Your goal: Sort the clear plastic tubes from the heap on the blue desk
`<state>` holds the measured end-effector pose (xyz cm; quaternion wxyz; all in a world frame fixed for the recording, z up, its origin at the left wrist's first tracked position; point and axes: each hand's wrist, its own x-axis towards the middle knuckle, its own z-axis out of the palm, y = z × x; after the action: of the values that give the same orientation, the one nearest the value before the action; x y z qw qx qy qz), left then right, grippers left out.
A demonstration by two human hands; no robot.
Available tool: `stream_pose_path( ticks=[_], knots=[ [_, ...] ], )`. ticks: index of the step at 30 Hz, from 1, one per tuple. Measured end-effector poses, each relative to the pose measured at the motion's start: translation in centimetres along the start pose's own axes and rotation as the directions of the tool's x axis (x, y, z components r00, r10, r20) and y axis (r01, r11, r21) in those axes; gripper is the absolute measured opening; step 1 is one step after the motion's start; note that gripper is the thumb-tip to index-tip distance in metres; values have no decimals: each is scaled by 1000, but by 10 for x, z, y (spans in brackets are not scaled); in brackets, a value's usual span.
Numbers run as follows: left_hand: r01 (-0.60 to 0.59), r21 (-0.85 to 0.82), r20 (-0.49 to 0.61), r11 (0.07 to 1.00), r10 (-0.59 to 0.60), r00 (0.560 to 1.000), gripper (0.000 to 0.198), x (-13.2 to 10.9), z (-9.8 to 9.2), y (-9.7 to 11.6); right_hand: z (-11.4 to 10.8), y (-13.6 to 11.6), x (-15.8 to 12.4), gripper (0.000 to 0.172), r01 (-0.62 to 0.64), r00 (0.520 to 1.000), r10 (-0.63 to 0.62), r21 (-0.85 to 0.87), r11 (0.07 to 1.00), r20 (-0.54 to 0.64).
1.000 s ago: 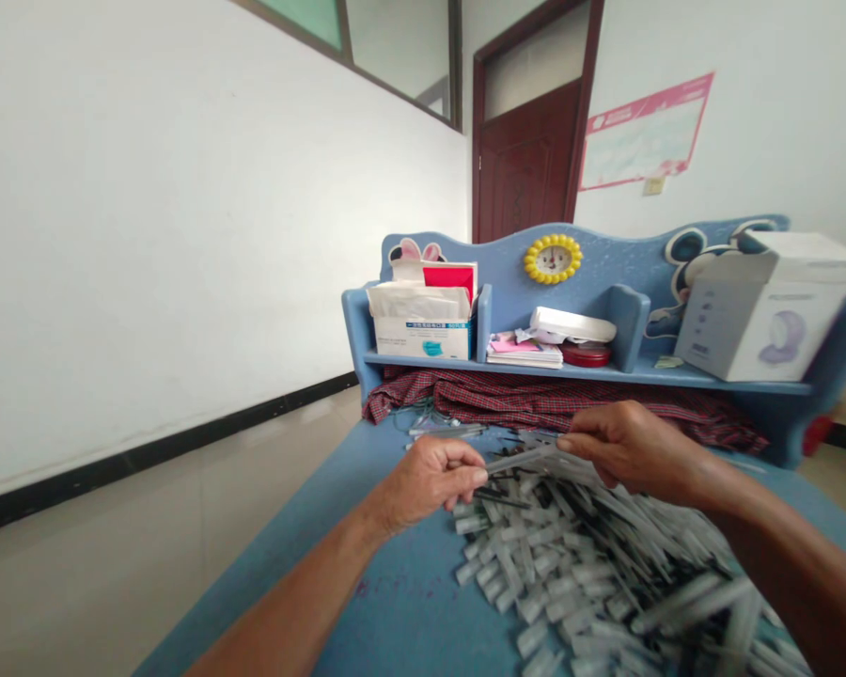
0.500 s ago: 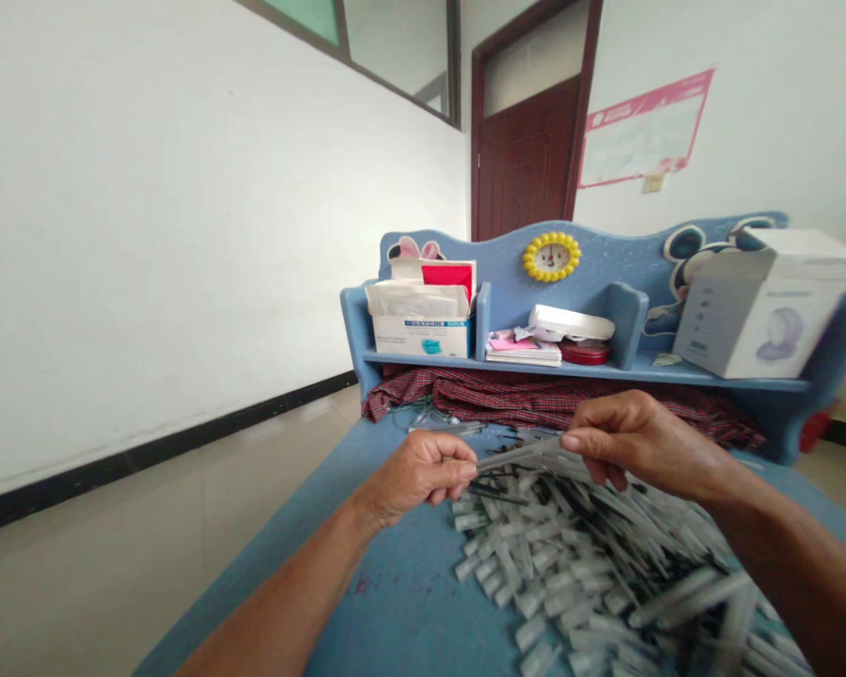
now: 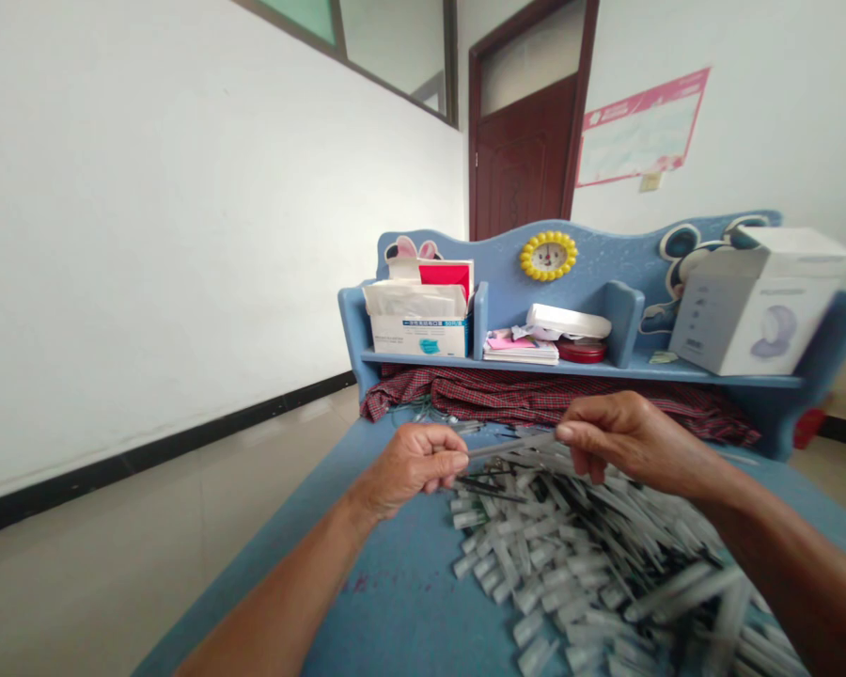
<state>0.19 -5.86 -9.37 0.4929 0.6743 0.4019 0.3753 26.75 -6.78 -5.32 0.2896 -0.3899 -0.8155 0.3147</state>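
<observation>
One tube [image 3: 511, 446] between left grip [image 3: 419, 461] and right grip [image 3: 618, 434], each pinched round an end.

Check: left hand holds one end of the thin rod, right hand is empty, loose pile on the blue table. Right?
Not quite: the right hand isn't empty; the head view shows it pinching the other end of the thin rod. The left hand holds one end, and the loose pile is on the blue table, as you said.

Room over left tabletop [image 3: 395, 602]; parts pile [image 3: 571, 564] blocks right, shelf [image 3: 599, 254] beyond.
</observation>
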Motion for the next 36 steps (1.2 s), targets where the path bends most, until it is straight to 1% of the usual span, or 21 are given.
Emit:
stream_pose_path(
  ticks=[3,8,10,12,15,18,20,23,26,28,32,33,34,36],
  knots=[
    [-70,38,-101,997,73,992,19,0,1,2,2,3,2,43,-86,996,86,-8,996,30],
    [-99,64,-154,993,108,982,17,2,5,1,5,7,5,41,-152,986,151,10,988,73],
    [-95,73,-171,993,106,980,18,2,6,2,6,7,6,40,-180,982,180,-11,984,62],
    [-83,73,-182,994,95,979,18,1,8,3,7,7,7,38,-178,984,179,-24,984,15],
    [-61,47,-150,997,68,986,19,1,8,3,8,5,7,36,-113,990,111,-21,993,-90],
    [-21,-3,-77,1000,20,997,22,1,7,0,8,2,6,31,-44,989,42,-11,999,-139],
    [26,-39,-17,999,-26,999,24,2,5,-3,8,1,4,25,-10,990,11,9,1000,-142],
    [92,-80,66,993,-87,994,26,3,1,-9,8,-1,3,15,33,993,-27,48,998,-116],
    [110,-123,73,986,-101,992,27,4,-1,-11,6,-3,1,10,54,995,-48,68,996,-86],
    [99,-143,56,985,-92,994,27,4,-1,-11,4,-4,1,13,44,995,-40,44,998,-95],
    [87,-150,42,985,-82,996,27,4,0,-9,2,-5,1,36,-41,995,31,-105,994,-93],
    [88,-148,42,985,-83,996,27,4,0,-9,2,-5,1,39,-50,996,40,-125,991,-83],
    [89,-146,41,985,-84,996,26,4,0,-9,3,-4,1,40,-49,997,40,-127,991,-72],
    [89,-140,41,986,-84,996,26,4,0,-9,4,-4,1,35,-37,998,33,-85,996,-48]
  ],
)
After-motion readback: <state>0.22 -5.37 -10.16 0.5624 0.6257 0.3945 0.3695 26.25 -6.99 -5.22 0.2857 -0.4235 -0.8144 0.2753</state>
